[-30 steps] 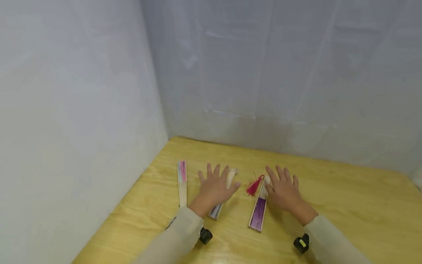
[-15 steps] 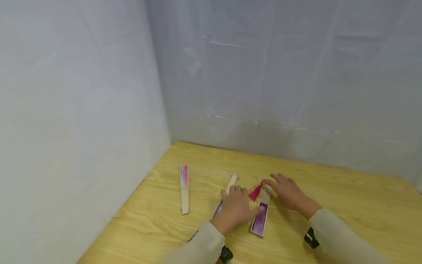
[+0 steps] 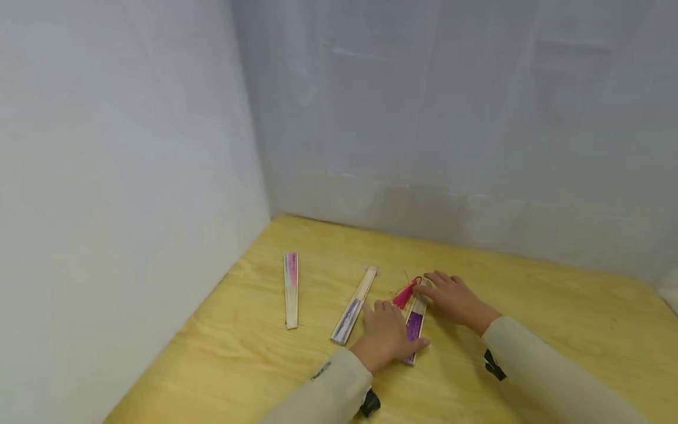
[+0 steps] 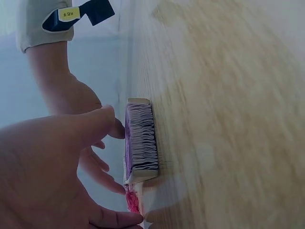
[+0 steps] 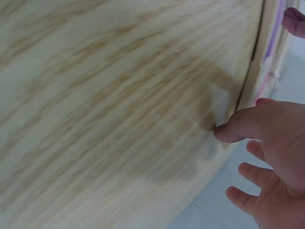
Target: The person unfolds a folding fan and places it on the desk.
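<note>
- A folded purple fan lies on a wooden table, its narrow end toward the far edge and its wide purple end toward the person.
- The left hand is over the fan's wide end, palm down; its thumb reaches across to the fan's right and its other fingers lie on the left, thumb and fingers apart.
- The right hand is at the fan's narrow end, coming from the right, fingers apart and slightly bent. Whether its thumb touches the fan, I cannot tell.
- A pink-red tassel lies beside the narrow end, on the left.
- Farther left, a grey fan slants just beside the left hand's fingers; a pink-and-blue fan lies well apart, nearest the table's left edge.
- The left wrist view shows what the head view hides: the purple fan's tightly stacked pleats between two pale wooden slats, seen end-on.
- The right wrist view shows the right thumb low by the tabletop at the fan's end, the other fingers spread beyond.
- Only the head view takes in all three fans and the white sheet behind the table's far edge.
</note>
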The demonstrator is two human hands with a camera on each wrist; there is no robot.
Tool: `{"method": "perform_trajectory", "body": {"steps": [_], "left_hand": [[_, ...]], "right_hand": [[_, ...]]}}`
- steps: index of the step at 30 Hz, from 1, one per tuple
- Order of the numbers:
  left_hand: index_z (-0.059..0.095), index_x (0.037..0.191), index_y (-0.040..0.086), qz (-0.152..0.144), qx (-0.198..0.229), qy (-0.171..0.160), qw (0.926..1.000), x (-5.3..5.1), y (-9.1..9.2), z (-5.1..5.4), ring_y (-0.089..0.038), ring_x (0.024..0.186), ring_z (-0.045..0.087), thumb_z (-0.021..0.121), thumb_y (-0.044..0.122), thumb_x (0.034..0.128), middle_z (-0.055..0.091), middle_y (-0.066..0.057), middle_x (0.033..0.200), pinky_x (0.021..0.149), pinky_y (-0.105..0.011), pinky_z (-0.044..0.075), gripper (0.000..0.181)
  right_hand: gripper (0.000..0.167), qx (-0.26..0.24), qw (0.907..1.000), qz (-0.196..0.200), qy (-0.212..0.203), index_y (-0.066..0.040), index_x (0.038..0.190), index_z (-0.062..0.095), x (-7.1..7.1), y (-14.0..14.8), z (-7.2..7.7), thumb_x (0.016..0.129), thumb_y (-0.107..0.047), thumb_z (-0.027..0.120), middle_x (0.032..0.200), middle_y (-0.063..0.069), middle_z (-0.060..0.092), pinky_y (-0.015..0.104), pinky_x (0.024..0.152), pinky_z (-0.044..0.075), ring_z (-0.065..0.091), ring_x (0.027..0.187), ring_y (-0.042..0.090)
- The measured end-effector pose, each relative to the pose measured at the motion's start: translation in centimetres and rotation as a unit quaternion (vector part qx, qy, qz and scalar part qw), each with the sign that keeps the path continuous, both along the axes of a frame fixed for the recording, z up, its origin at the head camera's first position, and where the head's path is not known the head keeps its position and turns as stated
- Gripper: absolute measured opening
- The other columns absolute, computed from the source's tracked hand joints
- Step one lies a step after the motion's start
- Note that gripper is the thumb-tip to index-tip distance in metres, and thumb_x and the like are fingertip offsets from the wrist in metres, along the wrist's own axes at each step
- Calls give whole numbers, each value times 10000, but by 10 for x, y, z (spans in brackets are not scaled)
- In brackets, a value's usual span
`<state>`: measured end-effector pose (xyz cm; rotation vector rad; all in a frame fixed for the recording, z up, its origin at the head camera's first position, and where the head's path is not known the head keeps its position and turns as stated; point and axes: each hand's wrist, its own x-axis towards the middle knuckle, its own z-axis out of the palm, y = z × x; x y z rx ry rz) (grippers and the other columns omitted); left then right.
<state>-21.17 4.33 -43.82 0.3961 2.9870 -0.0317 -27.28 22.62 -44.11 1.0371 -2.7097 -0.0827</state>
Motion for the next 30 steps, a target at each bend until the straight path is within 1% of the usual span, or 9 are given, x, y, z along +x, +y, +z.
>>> {"method": "perform_trajectory", "body": {"steps": [5, 8, 11, 13, 15, 19, 24, 26, 30], "left_hand": [[526, 1349, 31, -24, -153, -83, 9998, 2, 3, 5, -291, 1232, 470, 531, 815, 757, 548, -133, 1299, 1065, -546, 291, 982], [551, 1322, 38, -120, -216, -15, 9997, 6, 5, 6, -264, 1144, 508, 572, 768, 773, 582, -113, 1227, 1008, -502, 322, 914], [614, 1230, 60, -215, -170, 101, 9996, 7, 7, 3, -234, 1018, 524, 609, 684, 804, 611, -83, 1108, 893, -446, 338, 755], [646, 1135, 72, -267, -144, 188, 9994, 8, 8, 3, -223, 942, 520, 629, 624, 815, 613, -71, 1020, 829, -427, 334, 639], [655, 1033, 85, -264, -69, 215, 9994, 8, 9, 2, -219, 891, 511, 648, 573, 812, 601, -63, 946, 795, -419, 324, 536], [633, 932, 97, -247, 36, 158, 9996, 9, 9, 3, -222, 862, 499, 662, 537, 816, 579, -57, 886, 792, -422, 316, 456], [629, 931, 106, -280, 32, 54, 9996, 9, 9, 2, -226, 884, 496, 678, 522, 820, 583, -54, 900, 818, -425, 313, 433], [630, 935, 117, -294, -25, 38, 9996, 9, 9, 2, -222, 896, 500, 680, 519, 821, 590, -45, 910, 830, -426, 314, 420], [623, 886, 136, -443, -69, 126, 9989, 7, 6, 0, -213, 877, 511, 682, 509, 821, 597, -23, 881, 826, -424, 322, 383]], "right_hand": [[261, 64, 9997, 226, -84, -140, 1151, 648, -2, -2, 2, 897, -88, 683, 1225, 200, 585, 605, 820, 504, 533, 1149, 412], [248, 105, 9996, 275, -25, -141, 1108, 653, -2, -3, 1, 873, -90, 713, 1173, 171, 598, 576, 794, 522, 548, 1115, 385], [239, 57, 9995, 305, 29, -140, 1065, 670, -2, -3, 1, 844, -87, 745, 1110, 142, 609, 544, 774, 535, 557, 1069, 349], [234, 47, 9995, 315, 61, -139, 1036, 685, -3, -3, 0, 823, -88, 766, 1074, 131, 613, 528, 758, 540, 559, 1041, 335], [228, 63, 9997, 252, 45, -141, 1016, 702, -4, -3, 0, 808, -93, 781, 1067, 124, 617, 520, 760, 541, 560, 1041, 329], [219, 117, 9997, 171, 95, -154, 977, 726, -6, -1, -3, 781, -95, 801, 1049, 103, 623, 495, 753, 542, 566, 1036, 315], [214, 139, 9993, 298, 161, -159, 948, 736, -7, 4, -5, 764, -75, 805, 1007, 78, 627, 463, 720, 543, 565, 986, 286], [214, 121, 9993, 333, 107, -159, 941, 739, -6, 6, -5, 758, -70, 804, 1003, 71, 626, 457, 722, 539, 559, 979, 277], [206, 154, 9989, 448, 70, -150, 918, 733, -6, 9, -3, 741, -76, 809, 979, 60, 637, 446, 743, 533, 564, 957, 270]]}}
